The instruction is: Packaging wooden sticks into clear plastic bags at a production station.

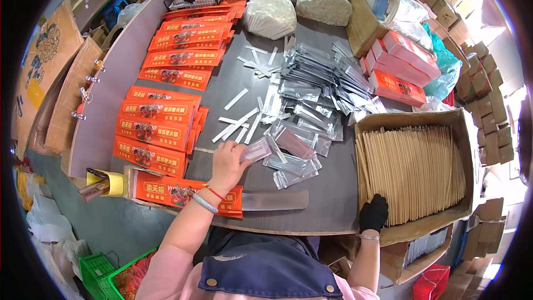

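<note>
My left hand [226, 165], bare with a bangle and a red cord at the wrist, pinches the end of a small clear flat packet [257, 150] over the middle of the table. More clear and silvery packets [294, 141] lie beside it. Under my left wrist is a stack of orange printed sleeves [161, 189], with a translucent strip [277, 200] reaching out to its right. My right hand [373, 213], in a black glove, is closed against the near left corner of the wooden chopsticks [413, 172] in a cardboard box [408, 237]; its fingertips are hard to make out.
Rows of orange sleeves [177, 58] run along the left side. White paper strips [236, 125] lie scattered in the middle. Beyond are two plastic-wrapped bundles [270, 14] and orange boxes [397, 83]. A yellow holder [108, 182] hangs at the left edge.
</note>
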The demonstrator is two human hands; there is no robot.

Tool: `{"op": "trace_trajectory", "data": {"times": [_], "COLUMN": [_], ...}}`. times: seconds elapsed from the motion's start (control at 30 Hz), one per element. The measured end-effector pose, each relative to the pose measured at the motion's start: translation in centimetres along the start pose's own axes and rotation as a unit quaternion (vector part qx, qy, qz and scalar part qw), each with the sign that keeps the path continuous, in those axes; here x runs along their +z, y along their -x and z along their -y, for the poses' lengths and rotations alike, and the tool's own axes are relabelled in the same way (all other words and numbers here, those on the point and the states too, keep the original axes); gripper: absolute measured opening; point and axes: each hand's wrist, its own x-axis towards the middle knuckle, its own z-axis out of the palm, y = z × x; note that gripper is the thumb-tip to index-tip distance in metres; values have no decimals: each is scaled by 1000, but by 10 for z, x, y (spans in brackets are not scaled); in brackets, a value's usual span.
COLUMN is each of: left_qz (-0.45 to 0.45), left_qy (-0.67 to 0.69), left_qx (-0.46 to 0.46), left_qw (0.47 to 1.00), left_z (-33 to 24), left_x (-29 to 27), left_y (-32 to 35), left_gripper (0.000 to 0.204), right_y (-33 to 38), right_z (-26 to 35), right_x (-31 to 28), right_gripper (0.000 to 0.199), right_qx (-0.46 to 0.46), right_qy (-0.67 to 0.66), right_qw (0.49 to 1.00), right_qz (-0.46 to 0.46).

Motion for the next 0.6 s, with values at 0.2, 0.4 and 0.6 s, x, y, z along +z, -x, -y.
{"op": "trace_trajectory", "data": {"times": [0.2,0.4,0.6], "left_qz": [191,98,167], "left_qy": [307,28,26], "left_qx": [-224,62,41], "left_qw": [905,993,985], "left_z": [-29,-50,-27], "left_x": [-33,-24,-38], "left_y": [3,55,79], "left_gripper": [26,50,69], "right_y": [7,12,20], "right_z": [-11,53,91], "right_x": [-5,-29,-14], "right_gripper": [25,27,26], "right_qx": [57,-288,-408], "right_qy": [-259,-314,-230], "right_qw": [956,903,873], "right_qz": [-123,58,140]}}
